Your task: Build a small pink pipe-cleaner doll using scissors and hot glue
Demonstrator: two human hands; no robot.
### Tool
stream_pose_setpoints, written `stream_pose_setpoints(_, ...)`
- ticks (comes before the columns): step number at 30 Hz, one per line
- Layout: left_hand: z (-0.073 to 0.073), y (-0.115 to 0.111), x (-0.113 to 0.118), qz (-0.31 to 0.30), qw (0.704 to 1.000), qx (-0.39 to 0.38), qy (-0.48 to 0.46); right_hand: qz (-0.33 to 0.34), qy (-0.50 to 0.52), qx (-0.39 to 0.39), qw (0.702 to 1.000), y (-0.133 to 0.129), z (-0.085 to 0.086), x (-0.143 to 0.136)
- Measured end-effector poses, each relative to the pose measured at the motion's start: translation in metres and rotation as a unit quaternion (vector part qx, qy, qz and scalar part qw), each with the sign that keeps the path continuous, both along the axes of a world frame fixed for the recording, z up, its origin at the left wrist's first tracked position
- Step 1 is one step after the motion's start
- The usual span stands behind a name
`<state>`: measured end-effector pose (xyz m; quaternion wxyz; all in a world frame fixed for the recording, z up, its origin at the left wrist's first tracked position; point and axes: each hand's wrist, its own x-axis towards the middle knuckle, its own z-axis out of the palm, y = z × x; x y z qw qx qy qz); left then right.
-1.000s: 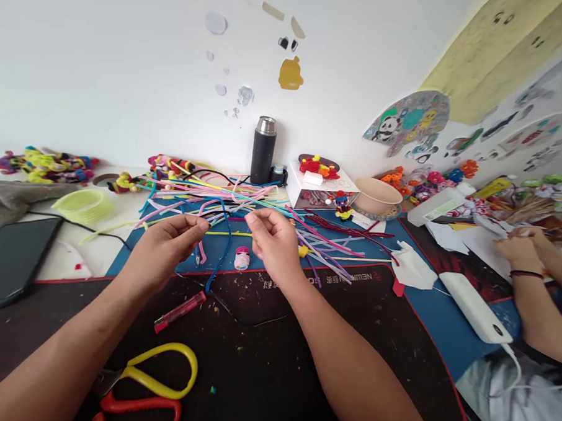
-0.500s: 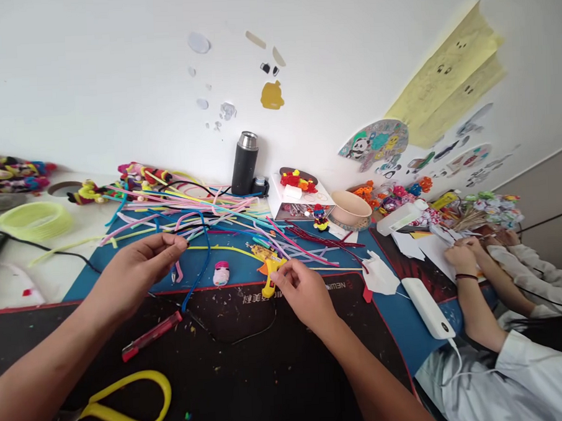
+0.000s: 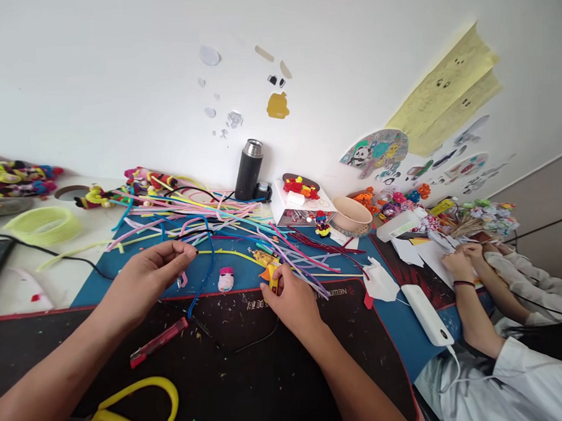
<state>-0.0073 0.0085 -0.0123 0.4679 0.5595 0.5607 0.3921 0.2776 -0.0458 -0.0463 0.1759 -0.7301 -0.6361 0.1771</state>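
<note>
My left hand (image 3: 151, 275) hangs over the near side of the pipe cleaners (image 3: 201, 208), its thumb and fingers pinched together. A tiny dark speck shows at the fingertips, too small to name. To the right, my right hand (image 3: 294, 300) is wrapped round the handle of a yellow hot glue gun (image 3: 267, 261), whose nozzle end points away among the pipe cleaners. Between the hands stands a small pink-and-white wound piece (image 3: 225, 279). A bent blue pipe cleaner (image 3: 212, 254) lies just right of my left hand.
Yellow-handled scissors (image 3: 173, 404) and a red translucent cutter (image 3: 159, 343) lie on the black mat (image 3: 251, 385). Behind stand a black flask (image 3: 249, 171), a white box (image 3: 281, 210) and a beige bowl (image 3: 353, 212). At right are a white power bank (image 3: 425, 316) and a co-worker's hands (image 3: 460, 265).
My right hand has closed further round the glue gun's handle, from a fingertip hold. My left hand stays pinched. The whole view has shifted slightly.
</note>
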Motion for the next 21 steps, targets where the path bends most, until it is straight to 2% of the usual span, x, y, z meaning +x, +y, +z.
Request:
stream_pose_setpoints(8, 0.001, -0.001, 0.0, 0.003, 1.0, -0.013, 0.016, -0.034, 0.135, 0.037, 0.99, -0.001, -0.011, 0.007)
stream_pose_setpoints(14, 0.001, 0.0, -0.001, -0.019, 0.997, 0.016, 0.077, -0.062, 0.249, 0.059, 0.965, -0.004, -0.025, 0.01)
stream_pose_setpoints(21, -0.01, 0.006, -0.007, -0.032, 0.996, 0.026, 0.085, -0.066, 0.303, 0.064, 0.948, -0.005, -0.036, 0.016)
